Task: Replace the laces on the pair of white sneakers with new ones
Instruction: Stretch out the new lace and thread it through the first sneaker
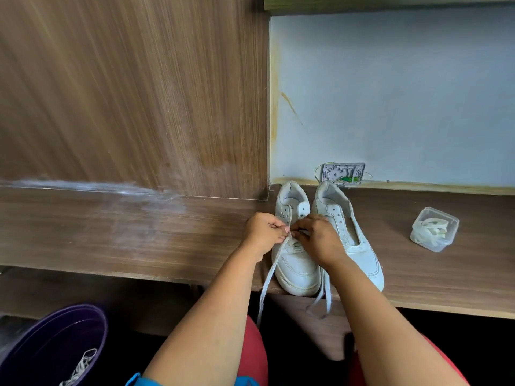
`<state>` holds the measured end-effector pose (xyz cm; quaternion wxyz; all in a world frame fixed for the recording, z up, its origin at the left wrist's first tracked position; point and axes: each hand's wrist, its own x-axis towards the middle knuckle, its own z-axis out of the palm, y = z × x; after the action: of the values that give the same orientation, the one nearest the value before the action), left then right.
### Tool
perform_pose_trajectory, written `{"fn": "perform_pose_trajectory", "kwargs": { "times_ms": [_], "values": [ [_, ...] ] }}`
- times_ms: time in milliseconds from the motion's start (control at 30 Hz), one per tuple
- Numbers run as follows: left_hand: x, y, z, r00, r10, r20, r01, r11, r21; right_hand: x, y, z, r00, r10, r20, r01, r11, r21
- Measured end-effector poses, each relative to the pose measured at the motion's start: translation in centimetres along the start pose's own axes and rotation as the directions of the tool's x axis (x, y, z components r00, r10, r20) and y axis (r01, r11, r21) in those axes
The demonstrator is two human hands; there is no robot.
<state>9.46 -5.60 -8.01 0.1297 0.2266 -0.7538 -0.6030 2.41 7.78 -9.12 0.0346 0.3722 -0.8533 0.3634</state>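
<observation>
Two white sneakers stand side by side on the wooden desk (111,232), toes toward me. The left sneaker (296,266) carries a white lace (271,270) through its lower eyelets; both lace ends hang over the desk's front edge. My left hand (263,231) pinches the lace over the shoe's eyelets. My right hand (317,238) pinches the lace right beside it, fingertips nearly touching the left hand's. The right sneaker (359,246) has bare eyelets and no lace.
A small clear plastic box (434,229) holding a coiled white lace sits on the desk to the right. A purple bucket (53,346) with old laces inside stands on the floor at lower left. A wall socket plate (343,174) is behind the shoes.
</observation>
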Motion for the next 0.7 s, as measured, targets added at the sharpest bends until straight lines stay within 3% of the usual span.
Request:
{"fn": "perform_pose_trajectory", "kwargs": {
  "times_ms": [267, 367, 500, 633, 700],
  "values": [
    [-0.1, -0.3, -0.2, 0.995, 0.098, 0.001, -0.092, 0.929, 0.358, 0.0, 0.3, 0.1, 1.000, 0.007, 0.005, -0.007, 1.000, -0.004],
    [-0.3, -0.1, 0.0, 0.992, 0.129, -0.005, -0.120, 0.932, 0.342, -0.1, 0.3, 0.2, 1.000, 0.014, 0.000, -0.014, 1.000, 0.016],
    [-0.1, -0.7, -0.6, 0.995, 0.100, 0.008, -0.100, 0.975, 0.197, -0.1, 0.4, 0.2, 1.000, 0.018, 0.003, -0.018, 0.999, 0.026],
    [-0.2, -0.5, -0.7, 0.995, 0.103, 0.006, -0.101, 0.956, 0.276, -0.1, 0.4, 0.3, 1.000, 0.022, -0.003, -0.022, 1.000, 0.015],
    [-0.1, -0.2, -2.3, 1.000, 0.017, 0.015, -0.020, 0.950, 0.312, 0.0, 0.5, 0.3, 1.000, 0.006, 0.007, -0.006, 1.000, 0.002]
  ]
}}
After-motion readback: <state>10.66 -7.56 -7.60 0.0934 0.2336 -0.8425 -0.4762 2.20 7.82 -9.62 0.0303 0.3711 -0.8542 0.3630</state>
